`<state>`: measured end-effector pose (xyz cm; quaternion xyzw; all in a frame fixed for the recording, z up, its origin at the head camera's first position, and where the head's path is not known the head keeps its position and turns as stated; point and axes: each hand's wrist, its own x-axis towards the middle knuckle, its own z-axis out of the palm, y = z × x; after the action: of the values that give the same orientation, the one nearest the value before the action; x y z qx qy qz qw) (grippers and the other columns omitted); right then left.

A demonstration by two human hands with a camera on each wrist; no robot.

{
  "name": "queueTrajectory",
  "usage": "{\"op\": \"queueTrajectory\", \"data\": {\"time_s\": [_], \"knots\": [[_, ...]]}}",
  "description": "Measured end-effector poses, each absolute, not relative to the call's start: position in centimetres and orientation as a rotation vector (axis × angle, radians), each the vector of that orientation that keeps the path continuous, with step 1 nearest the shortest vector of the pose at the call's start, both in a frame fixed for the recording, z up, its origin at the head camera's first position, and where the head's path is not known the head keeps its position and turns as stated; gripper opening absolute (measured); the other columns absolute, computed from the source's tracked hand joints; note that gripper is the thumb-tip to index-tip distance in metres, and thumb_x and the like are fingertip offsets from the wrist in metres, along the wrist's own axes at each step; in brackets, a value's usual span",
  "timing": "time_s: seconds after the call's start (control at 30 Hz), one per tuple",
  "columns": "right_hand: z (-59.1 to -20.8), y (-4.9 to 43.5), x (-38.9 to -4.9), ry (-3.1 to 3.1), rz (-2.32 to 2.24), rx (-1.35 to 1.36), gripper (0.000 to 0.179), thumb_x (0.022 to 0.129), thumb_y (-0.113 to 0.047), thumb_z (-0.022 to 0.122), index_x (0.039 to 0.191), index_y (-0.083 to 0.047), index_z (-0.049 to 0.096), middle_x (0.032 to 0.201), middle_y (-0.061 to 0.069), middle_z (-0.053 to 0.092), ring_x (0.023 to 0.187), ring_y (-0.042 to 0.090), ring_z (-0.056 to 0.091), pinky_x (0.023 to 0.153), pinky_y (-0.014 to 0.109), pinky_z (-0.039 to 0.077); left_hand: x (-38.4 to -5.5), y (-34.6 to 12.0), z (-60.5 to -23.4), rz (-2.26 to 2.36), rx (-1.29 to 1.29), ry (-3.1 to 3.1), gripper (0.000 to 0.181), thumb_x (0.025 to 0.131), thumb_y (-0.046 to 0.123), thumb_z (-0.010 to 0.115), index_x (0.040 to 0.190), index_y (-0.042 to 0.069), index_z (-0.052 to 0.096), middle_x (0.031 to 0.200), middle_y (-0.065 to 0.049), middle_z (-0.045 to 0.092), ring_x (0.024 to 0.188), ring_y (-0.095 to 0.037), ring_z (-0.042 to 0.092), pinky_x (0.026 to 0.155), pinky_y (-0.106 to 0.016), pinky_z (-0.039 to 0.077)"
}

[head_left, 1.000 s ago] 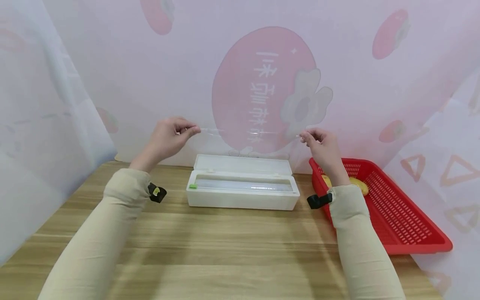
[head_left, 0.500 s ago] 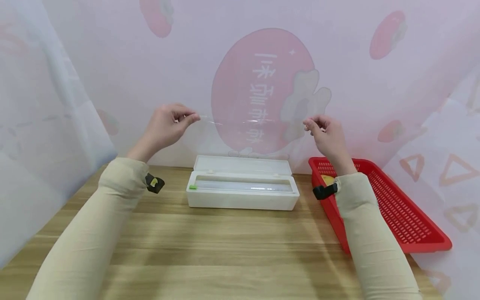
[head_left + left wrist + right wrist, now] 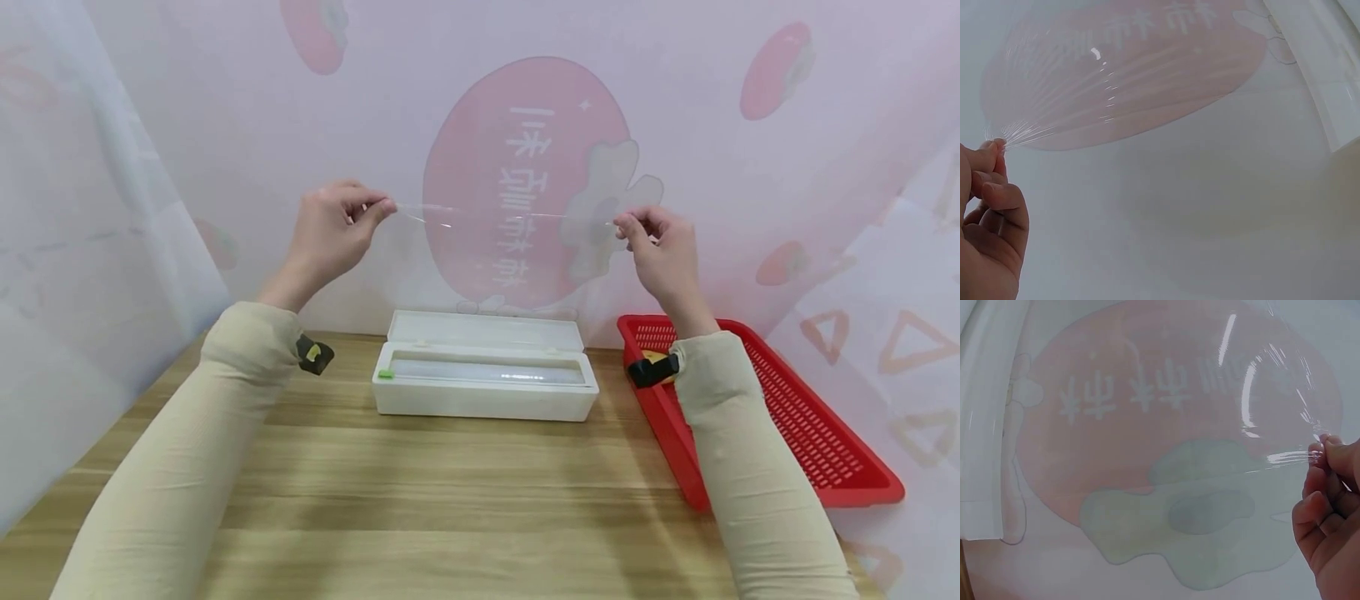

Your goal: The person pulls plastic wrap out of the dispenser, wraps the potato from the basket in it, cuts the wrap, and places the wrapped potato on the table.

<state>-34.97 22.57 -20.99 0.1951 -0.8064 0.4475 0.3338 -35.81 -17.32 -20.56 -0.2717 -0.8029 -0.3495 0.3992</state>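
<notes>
A clear sheet of plastic wrap [image 3: 517,218] is stretched between the two raised hands, above a white cling-film box. My left hand [image 3: 333,229] pinches one upper corner between thumb and fingertips; in the left wrist view creases in the wrap [image 3: 1110,94] fan out from that pinch. The other corner is pinched by my right hand [image 3: 663,250], and glare streaks cross the wrap [image 3: 1247,394] in the right wrist view. Below, the white box [image 3: 483,400] stands with its lid [image 3: 486,331] raised, a film roll [image 3: 480,372] inside and a green slider [image 3: 386,374] at its left end.
On the right of the wooden table [image 3: 450,500] stands a red perforated basket [image 3: 810,425], partly behind the right forearm. Something yellow [image 3: 655,358] shows inside it. A pale printed backdrop [image 3: 360,125] rises behind the table.
Both hands have risen, drawing the plastic wrap higher above the box. The right hand has also shifted slightly to the right. The box and basket have stayed in place.
</notes>
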Motion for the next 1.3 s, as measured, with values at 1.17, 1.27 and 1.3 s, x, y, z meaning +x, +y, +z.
{"op": "queueTrajectory", "data": {"time_s": [1.17, 1.27, 1.3], "knots": [[-20.5, 23.2, -28.9, -1.942, 1.654, 0.518, 0.025, 0.095, -0.025, 0.066, 0.105, -0.003, 0.067, 0.093, 0.015, 0.058, 0.074, 0.021, 0.051, 0.063, 0.017, 0.049, -30.4, -16.9, -20.3, -1.157, -0.814, -2.012, 0.013, 0.093, 0.015, 0.07, 0.097, 0.006, 0.078, 0.08, -0.003, 0.065, 0.061, -0.018, 0.044, 0.053, -0.027, 0.033], [-20.8, 23.7, -28.2, -1.926, 1.735, 0.546, 0.025, 0.095, -0.022, 0.066, 0.105, 0.001, 0.066, 0.09, 0.015, 0.057, 0.073, 0.022, 0.05, 0.061, 0.018, 0.049, -29.7, -16.7, -20.7, -1.242, -0.846, -2.021, 0.013, 0.094, 0.014, 0.069, 0.099, 0.006, 0.077, 0.083, -0.004, 0.066, 0.057, -0.018, 0.044, 0.051, -0.026, 0.036], [-20.9, 23.9, -28.0, -1.917, 1.759, 0.562, 0.025, 0.096, -0.021, 0.066, 0.104, 0.002, 0.065, 0.089, 0.015, 0.057, 0.072, 0.022, 0.049, 0.061, 0.018, 0.049, -29.4, -16.7, -20.8, -1.276, -0.86, -2.019, 0.013, 0.094, 0.013, 0.068, 0.1, 0.005, 0.077, 0.083, -0.005, 0.065, 0.054, -0.018, 0.044, 0.048, -0.025, 0.035]]}}
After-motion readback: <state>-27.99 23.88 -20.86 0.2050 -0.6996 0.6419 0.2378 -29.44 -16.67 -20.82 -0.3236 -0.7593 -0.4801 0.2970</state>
